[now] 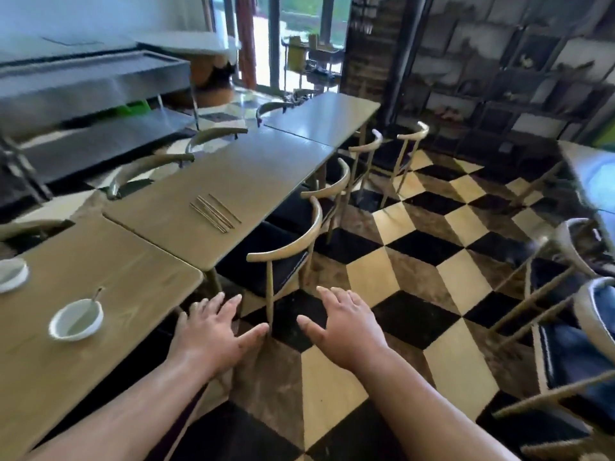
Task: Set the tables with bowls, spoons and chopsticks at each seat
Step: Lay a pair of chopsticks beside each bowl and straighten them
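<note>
In the head view, both hands are held out in front, palms down and fingers spread, and nothing is gripped by either. The left hand point(213, 331) is seen just off the corner of the nearest table point(109, 257). The right hand point(342, 327) is carried beside it, over the checkered floor point(376, 274).

Near the left hand, to its left, a white bowl point(76, 319) is set on the nearest table with a spoon point(95, 296) resting inside, its handle leaning on the far rim. It is placed close to the table edge, presumably so that it can be reached from the seat there. A second bowl point(11, 274) is found farther left, cut off by the frame; whether a spoon lies in it cannot be told. No chopsticks are seen beside either bowl.

Ahead of both hands and well apart from them, a loose bundle of chopsticks point(214, 212) is laid on the second table point(246, 168). They are bunched together rather than paired at seats, which suggests a supply put down for sharing out. Between the hands and the bundle, a chair point(286, 251) is tucked under that table. The empty, open hands are judged ready for fetching those chopsticks. The tables beyond are not yet set.
</note>
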